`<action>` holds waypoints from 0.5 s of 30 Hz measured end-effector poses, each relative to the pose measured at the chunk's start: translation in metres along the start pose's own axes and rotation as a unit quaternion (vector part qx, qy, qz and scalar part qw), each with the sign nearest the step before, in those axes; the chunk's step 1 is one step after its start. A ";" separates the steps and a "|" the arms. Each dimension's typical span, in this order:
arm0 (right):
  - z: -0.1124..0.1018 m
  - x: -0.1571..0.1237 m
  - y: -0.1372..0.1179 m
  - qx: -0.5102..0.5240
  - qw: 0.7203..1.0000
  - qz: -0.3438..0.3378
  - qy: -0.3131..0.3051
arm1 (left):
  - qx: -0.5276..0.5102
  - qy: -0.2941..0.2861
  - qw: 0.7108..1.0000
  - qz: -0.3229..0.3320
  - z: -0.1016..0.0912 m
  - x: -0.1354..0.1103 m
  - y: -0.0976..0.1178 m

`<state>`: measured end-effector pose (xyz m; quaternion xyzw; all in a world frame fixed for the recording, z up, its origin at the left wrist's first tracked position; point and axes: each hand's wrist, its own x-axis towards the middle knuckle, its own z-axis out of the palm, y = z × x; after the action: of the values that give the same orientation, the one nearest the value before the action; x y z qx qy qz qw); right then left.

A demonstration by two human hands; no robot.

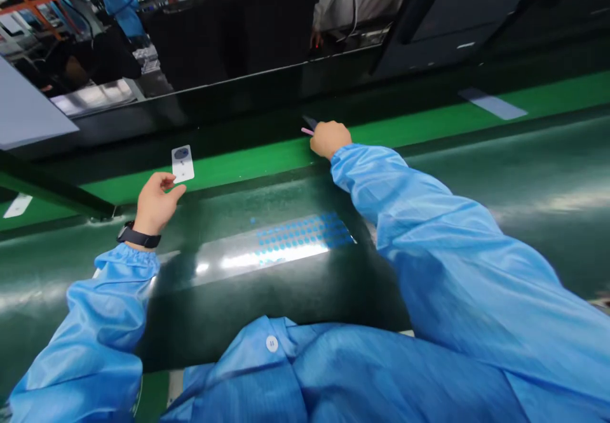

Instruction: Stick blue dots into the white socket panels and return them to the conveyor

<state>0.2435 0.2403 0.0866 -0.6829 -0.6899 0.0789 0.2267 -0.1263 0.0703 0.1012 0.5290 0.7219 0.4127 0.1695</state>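
My left hand, with a black watch band at its wrist, has its thumb and fingers apart. Its fingertips are at the lower edge of a white phone-shaped panel with a dark round patch; whether they touch it I cannot tell. The panel lies on the green strip. Farther right, my right hand is closed around a thin dark piece and a pink strip that stick out to its left. The rest of what it grips is hidden by the fingers.
In front of me, a clear sheet with rows of blue dots lies on the dark green surface. A pale flat panel is on the strip at right, another white panel at far left. A green post slants across the left.
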 end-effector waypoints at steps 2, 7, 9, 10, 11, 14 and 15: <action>-0.011 -0.013 -0.017 -0.031 0.999 0.003 0.016 | -0.106 -0.042 0.993 -0.024 0.015 -0.015 0.008; -0.024 -0.104 -0.076 0.192 0.975 -0.104 -0.032 | -0.271 -0.148 0.944 -0.114 0.051 -0.043 0.037; -0.020 -0.151 -0.092 0.275 0.943 -0.141 -0.121 | -0.339 -0.184 0.914 -0.126 0.052 -0.052 0.043; -0.017 -0.169 -0.096 0.307 0.926 -0.147 -0.163 | -0.361 -0.198 0.902 -0.125 0.049 -0.057 0.044; -0.014 -0.184 -0.097 0.335 0.910 -0.141 -0.200 | -0.374 -0.207 0.896 -0.122 0.044 -0.062 0.043; -0.005 -0.201 -0.087 0.478 0.847 -0.049 -0.228 | -0.350 -0.221 0.902 -0.119 0.022 -0.081 0.033; -0.003 -0.201 -0.082 0.520 0.826 -0.024 -0.216 | -0.330 -0.230 0.907 -0.122 0.016 -0.088 0.028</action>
<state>0.1632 0.0383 0.0820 -0.4124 -0.5944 0.5659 0.3956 -0.0646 -0.0001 0.0963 0.4311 0.5443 0.4702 0.5448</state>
